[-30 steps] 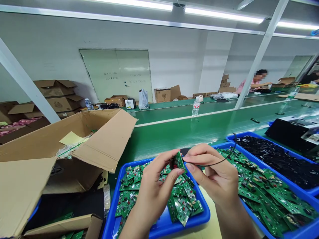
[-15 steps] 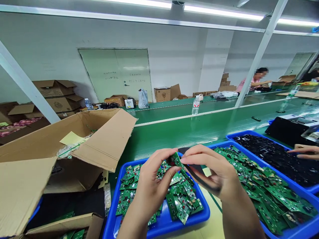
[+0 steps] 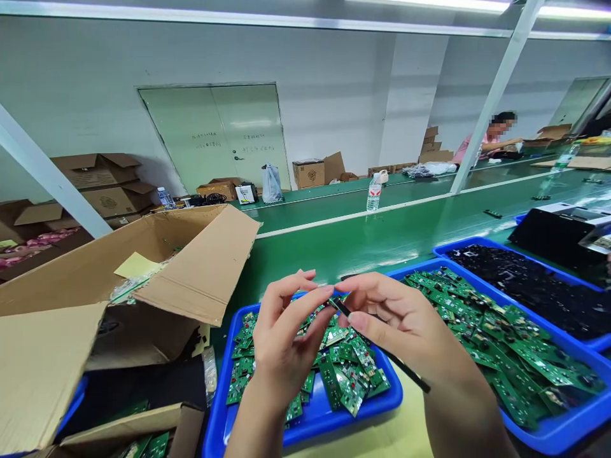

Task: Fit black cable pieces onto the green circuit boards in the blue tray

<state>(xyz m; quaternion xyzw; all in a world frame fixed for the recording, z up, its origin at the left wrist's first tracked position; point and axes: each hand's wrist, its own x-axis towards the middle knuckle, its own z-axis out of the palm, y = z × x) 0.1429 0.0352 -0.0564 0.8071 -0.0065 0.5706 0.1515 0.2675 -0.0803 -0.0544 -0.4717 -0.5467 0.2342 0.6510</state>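
My left hand (image 3: pixel 281 337) is closed, its thumb and forefinger pinching the end of a small circuit board (image 3: pixel 338 303) above the nearer blue tray (image 3: pixel 394 399). My right hand (image 3: pixel 405 318) is closed at the other end of that board. It also grips a thin black strip (image 3: pixel 409 374), which runs out below the palm toward the wrist. The fingers hide most of the board, and how strip and board meet cannot be made out. Loose green circuit boards (image 3: pixel 351 381) lie in the tray beneath both hands.
On the right stand a blue tray of green boards (image 3: pixel 496 343) and a blue tray of black pieces (image 3: pixel 520 292). An open cardboard box (image 3: pixel 191 280) flanks the left side. A water bottle (image 3: pixel 373 193) stands farther back. Another person (image 3: pixel 487 143) sits far right.
Both hands have turned the board, so its edge and a dark side now show. The black strip has swung lower, under my right hand. A co-worker's hand has left the right tray.
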